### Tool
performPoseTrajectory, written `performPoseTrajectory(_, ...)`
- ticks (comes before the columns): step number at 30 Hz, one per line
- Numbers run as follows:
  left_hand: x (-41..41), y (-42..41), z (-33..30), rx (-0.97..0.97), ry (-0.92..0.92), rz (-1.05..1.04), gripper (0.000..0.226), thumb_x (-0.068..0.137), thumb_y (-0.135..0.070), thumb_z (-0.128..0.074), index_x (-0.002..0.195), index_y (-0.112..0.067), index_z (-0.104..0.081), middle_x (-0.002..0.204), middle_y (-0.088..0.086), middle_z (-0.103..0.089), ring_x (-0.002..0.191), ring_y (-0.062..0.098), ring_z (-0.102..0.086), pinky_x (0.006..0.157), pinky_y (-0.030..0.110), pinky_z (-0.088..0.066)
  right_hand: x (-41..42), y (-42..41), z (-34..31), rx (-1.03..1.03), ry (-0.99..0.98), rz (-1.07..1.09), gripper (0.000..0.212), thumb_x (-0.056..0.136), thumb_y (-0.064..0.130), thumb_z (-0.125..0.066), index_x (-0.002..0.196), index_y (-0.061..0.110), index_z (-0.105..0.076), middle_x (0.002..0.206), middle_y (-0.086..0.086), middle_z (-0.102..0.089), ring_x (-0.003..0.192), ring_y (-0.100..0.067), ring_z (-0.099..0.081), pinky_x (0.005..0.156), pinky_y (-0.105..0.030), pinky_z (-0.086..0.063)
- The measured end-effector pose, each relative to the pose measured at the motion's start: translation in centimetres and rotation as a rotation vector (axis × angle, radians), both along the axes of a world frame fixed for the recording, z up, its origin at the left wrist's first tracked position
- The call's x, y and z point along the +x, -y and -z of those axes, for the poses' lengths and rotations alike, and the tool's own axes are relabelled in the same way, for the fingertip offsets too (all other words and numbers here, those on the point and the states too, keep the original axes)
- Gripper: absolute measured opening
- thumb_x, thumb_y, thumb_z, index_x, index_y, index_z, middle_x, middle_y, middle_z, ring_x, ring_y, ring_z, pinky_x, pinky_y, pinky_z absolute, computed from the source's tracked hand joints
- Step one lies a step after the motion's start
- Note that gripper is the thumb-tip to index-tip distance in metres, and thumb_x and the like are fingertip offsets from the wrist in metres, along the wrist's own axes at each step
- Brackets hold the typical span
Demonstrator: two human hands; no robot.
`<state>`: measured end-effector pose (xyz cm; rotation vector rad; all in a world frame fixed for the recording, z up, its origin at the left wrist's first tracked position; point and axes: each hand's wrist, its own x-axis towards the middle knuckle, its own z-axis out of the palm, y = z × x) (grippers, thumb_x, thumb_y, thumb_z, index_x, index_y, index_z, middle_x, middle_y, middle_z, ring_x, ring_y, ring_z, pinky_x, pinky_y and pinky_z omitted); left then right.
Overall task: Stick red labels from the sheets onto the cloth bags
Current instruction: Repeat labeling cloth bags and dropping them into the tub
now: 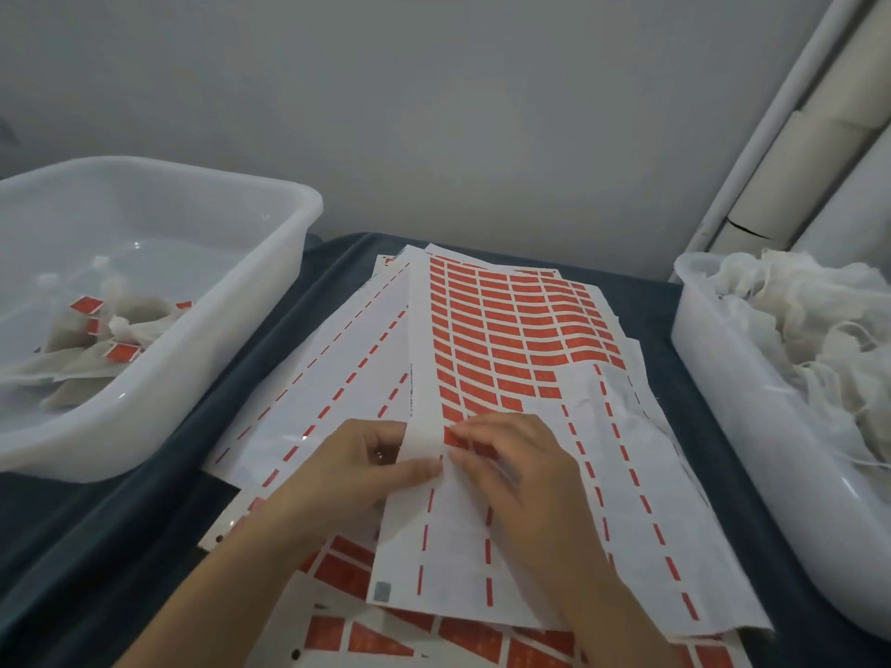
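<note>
A sheet of red labels [511, 325] lies on top of a stack of sheets in the middle of the table. My left hand [352, 470] pinches the sheet's white left margin, which curls up over my thumb. My right hand [520, 470] has its fingertips on a red label [453, 437] at the sheet's near edge, fingers curled over it. Whether the label is lifted I cannot tell. Cloth bags with red labels [111, 330] lie in the left tub. Unlabelled white cloth bags [800, 320] fill the right tub.
A translucent white tub [270, 262] stands at the left and another white tub [713, 378] at the right. Used sheets with only red dashes [337, 359] spread under the top sheet on a dark blue cloth [120, 523]. A grey wall is behind.
</note>
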<state>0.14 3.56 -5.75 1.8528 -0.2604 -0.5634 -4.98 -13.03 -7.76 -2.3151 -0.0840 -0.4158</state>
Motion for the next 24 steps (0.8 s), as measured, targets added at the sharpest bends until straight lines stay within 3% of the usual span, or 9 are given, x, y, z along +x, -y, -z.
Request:
performPoseTrajectory(3, -0.6, 0.2, 0.4, -0.036, 0.092, 0.011, 0.035, 0.064, -0.048, -0.060, 0.094, -0.030, -0.063, 0.084, -0.026, -0.069, 0.076, 0.004, -0.069, 0.060, 0.017, -0.054, 0.1, 0.2, 0.1, -0.071, 0.091, -0.007, 0.039, 0.083, 0.050, -0.049, 0.104, 0.024, -0.069, 0.104, 0.018, -0.064, 0.092, 0.017, -0.047, 0.081, 0.002, -0.033)
performPoseTrajectory(6, -0.9, 0.3, 0.3, -0.090, 0.176, 0.016, 0.030, 0.065, -0.044, -0.058, 0.093, -0.033, -0.062, 0.087, -0.032, -0.066, 0.082, -0.002, -0.066, 0.060, 0.012, -0.051, 0.2, 0.3, 0.3, -0.165, 0.242, -0.006, 0.036, 0.087, 0.045, -0.052, 0.096, 0.018, -0.072, 0.094, 0.006, -0.072, 0.088, 0.005, -0.055, 0.083, -0.004, -0.036)
performPoseTrajectory(11, -1.0, 0.4, 0.2, -0.078, 0.253, -0.001, 0.025, 0.064, -0.043, -0.058, 0.089, -0.040, -0.060, 0.084, -0.030, -0.064, 0.085, -0.005, -0.063, 0.060, 0.009, -0.050, 0.0, 0.6, 0.0, -0.206, 0.306, -0.032, 0.046, 0.091, 0.046, -0.039, 0.096, 0.016, -0.073, 0.092, 0.005, -0.073, 0.082, -0.006, -0.067, 0.086, -0.005, -0.037)
performPoseTrajectory(16, -1.0, 0.0, 0.3, -0.050, 0.271, 0.025, 0.029, 0.063, -0.045, -0.058, 0.090, -0.037, -0.059, 0.092, -0.024, -0.064, 0.083, 0.000, -0.066, 0.062, 0.012, -0.052, -0.3, 0.6, -0.4, -0.172, 0.294, -0.051, 0.053, 0.093, 0.051, -0.033, 0.095, 0.017, -0.073, 0.092, 0.005, -0.073, 0.083, -0.004, -0.067, 0.085, -0.002, -0.036)
performPoseTrajectory(19, -1.0, -0.2, 0.3, -0.058, 0.287, 0.060, 0.031, 0.065, -0.045, -0.058, 0.095, -0.035, -0.061, 0.098, -0.021, -0.065, 0.087, 0.005, -0.066, 0.070, 0.019, -0.055, -0.3, 0.5, -0.6, -0.114, 0.270, -0.084, 0.047, 0.089, 0.052, -0.041, 0.096, 0.018, -0.073, 0.093, 0.007, -0.073, 0.089, -0.002, -0.064, 0.079, 0.005, -0.035)
performPoseTrajectory(24, -1.0, -0.2, 0.1, -0.026, 0.312, 0.042, 0.027, 0.065, -0.045, -0.057, 0.091, -0.035, -0.060, 0.095, -0.024, -0.063, 0.085, 0.008, -0.066, 0.066, 0.016, -0.054, -0.2, 0.4, -0.6, -0.171, 0.309, -0.086, 0.051, 0.092, 0.052, -0.035, 0.093, 0.017, -0.073, 0.089, 0.006, -0.073, 0.091, -0.006, -0.061, 0.078, 0.006, -0.032)
